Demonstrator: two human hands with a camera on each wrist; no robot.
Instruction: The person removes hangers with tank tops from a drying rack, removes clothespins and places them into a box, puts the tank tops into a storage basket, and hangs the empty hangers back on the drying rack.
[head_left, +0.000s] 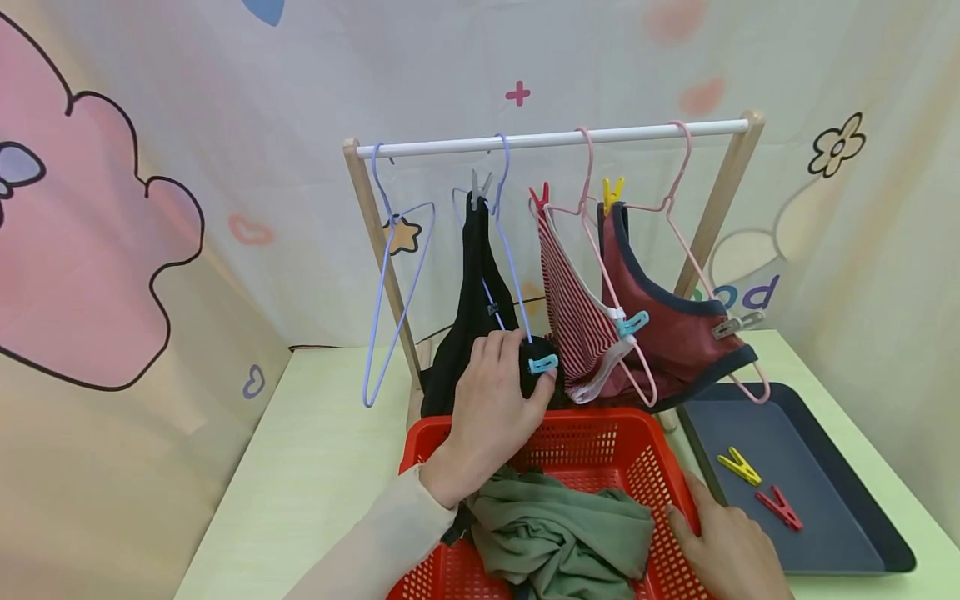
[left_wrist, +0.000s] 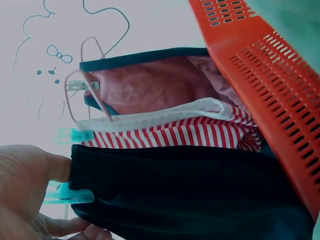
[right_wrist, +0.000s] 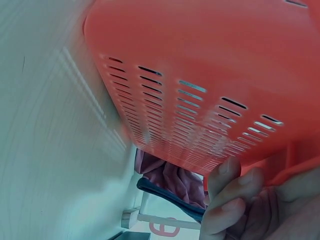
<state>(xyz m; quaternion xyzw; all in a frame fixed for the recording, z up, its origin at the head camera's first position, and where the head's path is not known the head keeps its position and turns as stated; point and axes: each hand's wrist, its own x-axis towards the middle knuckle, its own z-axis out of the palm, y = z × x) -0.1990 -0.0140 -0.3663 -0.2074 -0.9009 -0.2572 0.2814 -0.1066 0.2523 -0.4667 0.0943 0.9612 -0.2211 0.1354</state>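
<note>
My left hand holds the lower end of the black garment on the second blue hanger, beside a turquoise clip. In the left wrist view, thumb and fingers of this hand lie either side of the black cloth and its turquoise clip. A grey clip fastens the garment's upper end. My right hand grips the right rim of the red basket; the right wrist view shows its curled fingers at the basket wall. Green cloth lies inside.
A rack with a white bar stands behind the basket. An empty blue hanger hangs left; a striped garment and a dark red one hang right. A dark tray holds a yellow clip and a red clip.
</note>
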